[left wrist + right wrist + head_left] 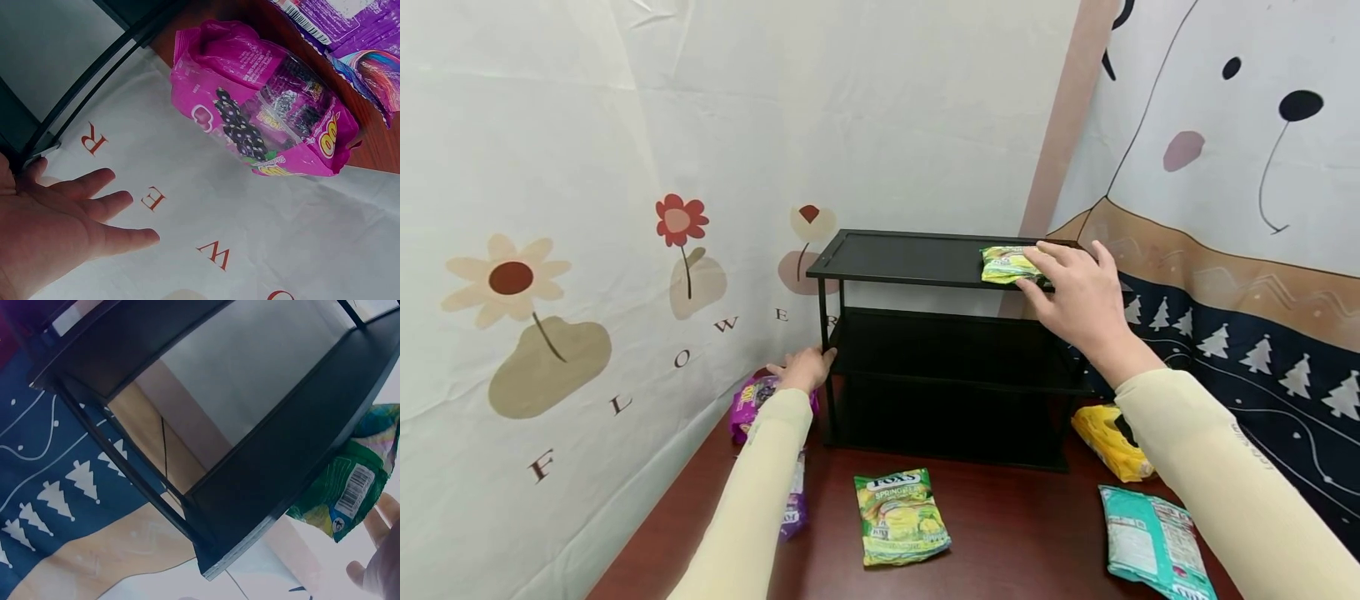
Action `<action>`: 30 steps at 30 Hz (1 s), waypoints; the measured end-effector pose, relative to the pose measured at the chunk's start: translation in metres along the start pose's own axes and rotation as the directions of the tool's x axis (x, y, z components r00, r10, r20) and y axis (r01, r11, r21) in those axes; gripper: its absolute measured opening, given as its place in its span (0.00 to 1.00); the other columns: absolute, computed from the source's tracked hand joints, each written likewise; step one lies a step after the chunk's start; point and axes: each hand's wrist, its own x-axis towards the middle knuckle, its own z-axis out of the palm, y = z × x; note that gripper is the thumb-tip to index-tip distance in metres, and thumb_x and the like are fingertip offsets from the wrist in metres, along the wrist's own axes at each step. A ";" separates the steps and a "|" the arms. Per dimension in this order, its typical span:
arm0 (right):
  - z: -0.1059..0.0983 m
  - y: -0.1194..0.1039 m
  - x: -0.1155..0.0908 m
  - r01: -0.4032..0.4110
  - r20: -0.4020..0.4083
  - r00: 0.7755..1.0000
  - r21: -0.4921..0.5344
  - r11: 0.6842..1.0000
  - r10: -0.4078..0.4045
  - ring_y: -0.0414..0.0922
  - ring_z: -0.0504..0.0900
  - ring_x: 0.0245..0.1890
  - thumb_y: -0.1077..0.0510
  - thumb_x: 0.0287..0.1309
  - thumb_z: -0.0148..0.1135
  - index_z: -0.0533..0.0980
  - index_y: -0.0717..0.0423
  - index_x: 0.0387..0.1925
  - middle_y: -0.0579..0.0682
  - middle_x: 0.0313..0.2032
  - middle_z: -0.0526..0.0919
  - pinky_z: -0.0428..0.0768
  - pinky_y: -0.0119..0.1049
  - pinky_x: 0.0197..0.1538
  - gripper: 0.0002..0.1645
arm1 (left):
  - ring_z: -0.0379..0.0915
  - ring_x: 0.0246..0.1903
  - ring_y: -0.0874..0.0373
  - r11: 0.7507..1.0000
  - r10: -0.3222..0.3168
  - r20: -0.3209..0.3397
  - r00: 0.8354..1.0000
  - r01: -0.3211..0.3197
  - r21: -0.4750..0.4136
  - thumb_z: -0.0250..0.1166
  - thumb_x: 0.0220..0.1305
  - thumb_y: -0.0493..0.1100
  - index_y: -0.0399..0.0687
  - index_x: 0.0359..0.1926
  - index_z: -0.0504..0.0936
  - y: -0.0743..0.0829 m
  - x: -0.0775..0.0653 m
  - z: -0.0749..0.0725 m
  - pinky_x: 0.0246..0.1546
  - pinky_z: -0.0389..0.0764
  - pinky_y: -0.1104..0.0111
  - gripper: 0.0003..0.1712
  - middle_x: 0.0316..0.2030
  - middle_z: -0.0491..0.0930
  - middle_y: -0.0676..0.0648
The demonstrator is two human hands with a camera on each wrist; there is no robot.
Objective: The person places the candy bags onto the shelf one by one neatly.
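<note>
A black three-tier rack [917, 258] stands on the table. My left hand [805, 369] is at its front left post, thumb and forefinger pinching it; the other fingers spread out straight in the left wrist view. A green and yellow Fox's candy bag [1003, 264] lies on the right part of the top shelf. In the right wrist view, this bag's green back [344, 487] juts past the shelf edge. Over the bag is my right hand [1078, 292], its fingers at the bag's right end and thumb apart from it. Another Fox's candy bag [901, 517] lies before the rack.
Left of the rack lies a magenta candy bag with blackberries on it [250, 112]; a purple bag [362, 31] is near it. To the right are a yellow bag [1112, 442] and a teal bag [1157, 537]. A printed cloth wall [925, 125] stands behind.
</note>
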 end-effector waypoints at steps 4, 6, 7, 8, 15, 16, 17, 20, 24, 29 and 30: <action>0.004 -0.001 -0.003 0.060 -0.066 0.996 -0.067 0.996 -0.064 0.62 0.79 0.51 0.54 0.57 0.72 0.81 0.57 0.56 0.61 0.54 0.81 0.63 0.60 0.66 0.26 | 0.37 0.72 0.26 1.000 -0.001 0.001 1.000 0.001 -0.006 0.39 0.79 0.59 0.42 0.74 0.63 0.000 -0.001 -0.001 0.63 0.27 0.29 0.35 0.71 0.57 0.30; 0.005 -0.001 -0.005 0.077 -0.091 0.992 -0.094 0.993 -0.086 0.62 0.80 0.48 0.56 0.55 0.73 0.82 0.57 0.54 0.61 0.51 0.82 0.65 0.60 0.63 0.24 | 0.37 0.72 0.26 1.000 -0.001 0.001 1.000 0.001 -0.006 0.39 0.79 0.59 0.42 0.74 0.63 0.000 -0.001 -0.001 0.63 0.27 0.29 0.34 0.71 0.58 0.31; 0.006 -0.001 -0.005 0.082 -0.099 0.991 -0.105 0.991 -0.093 0.62 0.80 0.47 0.56 0.54 0.74 0.82 0.57 0.53 0.61 0.50 0.83 0.66 0.60 0.62 0.24 | 0.37 0.72 0.26 1.000 -0.001 0.001 1.000 0.001 -0.006 0.39 0.79 0.59 0.42 0.74 0.63 -0.001 -0.001 -0.001 0.63 0.27 0.29 0.34 0.71 0.58 0.31; 0.006 -0.001 -0.006 0.085 -0.102 0.990 -0.114 0.990 -0.097 0.62 0.80 0.47 0.56 0.54 0.74 0.83 0.57 0.52 0.60 0.49 0.83 0.66 0.60 0.61 0.23 | 0.38 0.72 0.26 1.000 0.001 -0.001 1.000 -0.001 -0.004 0.39 0.79 0.59 0.42 0.73 0.64 -0.001 -0.001 -0.001 0.63 0.28 0.29 0.34 0.71 0.58 0.31; 0.006 -0.002 -0.009 0.070 -0.094 0.992 -0.151 0.986 -0.085 0.60 0.80 0.45 0.59 0.61 0.68 0.85 0.56 0.48 0.58 0.46 0.85 0.65 0.60 0.61 0.14 | 0.39 0.72 0.27 1.000 0.002 -0.002 1.000 -0.002 0.001 0.39 0.79 0.59 0.42 0.73 0.65 0.000 0.000 0.000 0.62 0.27 0.29 0.34 0.71 0.60 0.32; 0.006 -0.003 -0.009 0.068 -0.096 0.992 -0.156 0.985 -0.084 0.60 0.80 0.44 0.59 0.61 0.67 0.85 0.56 0.48 0.58 0.46 0.86 0.65 0.59 0.61 0.13 | 0.39 0.72 0.27 1.000 0.000 -0.002 1.000 0.000 0.003 0.39 0.79 0.59 0.42 0.73 0.65 0.000 0.000 0.000 0.63 0.28 0.29 0.34 0.71 0.60 0.33; 0.007 -0.003 -0.009 0.066 -0.097 0.992 -0.159 0.985 -0.082 0.60 0.80 0.44 0.60 0.62 0.66 0.85 0.56 0.48 0.58 0.45 0.86 0.65 0.59 0.61 0.13 | 0.39 0.72 0.27 1.000 0.001 -0.003 1.000 -0.001 0.004 0.39 0.79 0.59 0.42 0.73 0.65 0.000 0.000 0.000 0.63 0.28 0.29 0.34 0.71 0.60 0.33; 0.009 -0.003 -0.010 0.058 -0.101 0.992 -0.163 0.985 -0.075 0.60 0.81 0.43 0.60 0.63 0.65 0.85 0.56 0.48 0.57 0.44 0.86 0.65 0.59 0.61 0.13 | 0.40 0.72 0.27 1.000 0.002 -0.004 1.000 -0.002 0.004 0.39 0.79 0.59 0.41 0.73 0.64 0.000 0.000 0.000 0.62 0.28 0.28 0.34 0.71 0.60 0.33; 0.011 -0.003 -0.011 0.046 -0.093 0.994 -0.173 0.984 -0.063 0.60 0.81 0.42 0.60 0.64 0.64 0.85 0.55 0.48 0.58 0.43 0.87 0.64 0.60 0.62 0.13 | 0.38 0.72 0.27 1.000 0.002 0.004 1.000 -0.002 -0.002 0.39 0.79 0.58 0.41 0.73 0.63 0.000 -0.001 0.000 0.62 0.28 0.28 0.34 0.71 0.59 0.32; 0.015 0.000 -0.013 0.019 -0.062 0.998 -0.160 0.987 -0.029 0.60 0.82 0.43 0.60 0.64 0.64 0.85 0.56 0.48 0.58 0.43 0.87 0.62 0.60 0.64 0.13 | 0.37 0.72 0.26 1.000 -0.002 0.002 1.000 0.002 -0.004 0.39 0.79 0.58 0.40 0.73 0.64 0.001 -0.003 -0.001 0.62 0.28 0.28 0.34 0.71 0.59 0.31; 0.016 0.000 -0.014 0.010 -0.055 0.998 -0.156 0.988 -0.019 0.59 0.82 0.43 0.60 0.64 0.64 0.85 0.56 0.48 0.58 0.43 0.87 0.62 0.60 0.65 0.13 | 0.38 0.72 0.26 1.000 -0.001 -0.002 1.000 0.001 0.001 0.40 0.79 0.58 0.40 0.72 0.65 0.001 -0.003 -0.001 0.62 0.28 0.28 0.34 0.71 0.59 0.31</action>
